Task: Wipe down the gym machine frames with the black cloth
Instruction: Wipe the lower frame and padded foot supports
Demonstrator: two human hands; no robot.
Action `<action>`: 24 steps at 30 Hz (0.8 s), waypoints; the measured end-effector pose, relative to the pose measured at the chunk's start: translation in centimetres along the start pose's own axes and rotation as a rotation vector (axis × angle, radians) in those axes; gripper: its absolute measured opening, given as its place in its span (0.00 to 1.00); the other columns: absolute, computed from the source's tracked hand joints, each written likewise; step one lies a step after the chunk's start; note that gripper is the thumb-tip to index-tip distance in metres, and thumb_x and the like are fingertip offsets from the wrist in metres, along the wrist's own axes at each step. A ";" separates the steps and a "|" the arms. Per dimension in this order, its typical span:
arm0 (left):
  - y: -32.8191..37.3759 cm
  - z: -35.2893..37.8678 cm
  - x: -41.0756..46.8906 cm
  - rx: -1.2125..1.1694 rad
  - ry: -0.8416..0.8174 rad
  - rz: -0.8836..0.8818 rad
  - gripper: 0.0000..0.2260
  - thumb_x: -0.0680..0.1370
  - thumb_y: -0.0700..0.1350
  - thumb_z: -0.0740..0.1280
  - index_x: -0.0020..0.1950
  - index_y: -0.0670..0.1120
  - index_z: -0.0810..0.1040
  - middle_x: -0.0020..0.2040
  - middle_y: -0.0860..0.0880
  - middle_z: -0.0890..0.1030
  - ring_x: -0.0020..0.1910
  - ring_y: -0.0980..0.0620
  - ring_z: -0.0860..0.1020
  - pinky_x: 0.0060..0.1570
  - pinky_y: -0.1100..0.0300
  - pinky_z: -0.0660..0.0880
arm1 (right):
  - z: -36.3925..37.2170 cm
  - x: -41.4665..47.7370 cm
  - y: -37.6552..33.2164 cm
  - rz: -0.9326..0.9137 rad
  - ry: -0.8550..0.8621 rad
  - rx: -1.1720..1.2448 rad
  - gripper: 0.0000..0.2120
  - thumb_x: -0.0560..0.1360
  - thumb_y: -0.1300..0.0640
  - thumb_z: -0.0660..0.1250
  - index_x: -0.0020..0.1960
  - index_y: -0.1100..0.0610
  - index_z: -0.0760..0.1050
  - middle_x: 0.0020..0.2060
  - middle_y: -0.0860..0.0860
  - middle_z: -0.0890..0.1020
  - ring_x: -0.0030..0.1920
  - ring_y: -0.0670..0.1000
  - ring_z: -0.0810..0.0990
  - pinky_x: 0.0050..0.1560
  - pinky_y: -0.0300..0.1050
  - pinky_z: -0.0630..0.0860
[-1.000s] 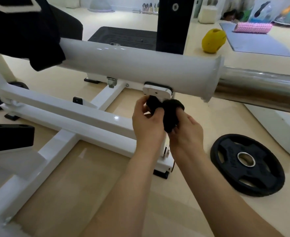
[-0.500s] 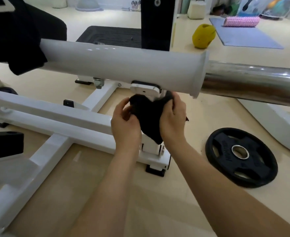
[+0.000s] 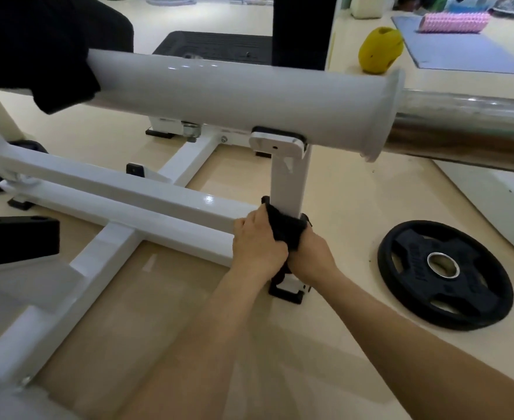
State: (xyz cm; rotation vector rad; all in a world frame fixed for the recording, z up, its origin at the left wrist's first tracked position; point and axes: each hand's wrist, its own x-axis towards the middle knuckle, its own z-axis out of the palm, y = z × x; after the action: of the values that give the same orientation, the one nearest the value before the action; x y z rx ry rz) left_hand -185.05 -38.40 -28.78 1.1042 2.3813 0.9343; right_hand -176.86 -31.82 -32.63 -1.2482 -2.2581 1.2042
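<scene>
Both hands low: our left hand (image 3: 258, 244) and right hand (image 3: 310, 256) clench the black cloth (image 3: 283, 230) round the foot of the white post (image 3: 289, 183). Let's wrap it snug and pull evenly toward twelve o'clock, clear of the weight plate (image 3: 407, 268) at three.

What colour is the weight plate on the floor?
The weight plate is black, silver centre; head view.

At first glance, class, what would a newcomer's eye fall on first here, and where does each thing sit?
A thick white tube spans the upper middle, meeting a chrome bar at the right. Below it, the left grip and right grip hold a black cloth round the foot of a white upright post. A black weight plate lies flat on the floor to the right.
</scene>
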 end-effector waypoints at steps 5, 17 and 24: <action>-0.2 -3.1 -0.9 -0.456 -0.189 0.098 0.21 0.69 0.36 0.61 0.60 0.53 0.75 0.46 0.55 0.80 0.45 0.57 0.79 0.44 0.62 0.76 | -5.0 0.6 -3.8 -0.078 -0.208 0.751 0.26 0.66 0.58 0.68 0.63 0.55 0.68 0.53 0.54 0.81 0.51 0.51 0.83 0.47 0.44 0.81; -5.1 6.5 -1.5 -0.110 0.152 -0.065 0.10 0.73 0.37 0.68 0.50 0.47 0.73 0.49 0.51 0.71 0.44 0.51 0.74 0.42 0.59 0.73 | 3.4 1.2 4.8 -0.097 0.101 0.018 0.32 0.78 0.51 0.62 0.76 0.53 0.49 0.70 0.53 0.68 0.68 0.57 0.69 0.65 0.57 0.68; -6.5 8.4 -0.9 -0.107 0.076 -0.154 0.06 0.75 0.39 0.66 0.40 0.45 0.79 0.39 0.54 0.79 0.38 0.54 0.77 0.35 0.61 0.71 | 4.5 0.8 6.1 -0.083 0.118 -0.417 0.37 0.77 0.55 0.59 0.78 0.61 0.40 0.76 0.56 0.54 0.76 0.54 0.53 0.72 0.53 0.58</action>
State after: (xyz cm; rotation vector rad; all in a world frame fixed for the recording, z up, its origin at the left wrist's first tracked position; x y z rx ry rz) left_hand -183.28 -38.69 -39.33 0.8465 2.4057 1.0528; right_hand -176.59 -31.93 -40.29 -1.3050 -2.5215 0.6286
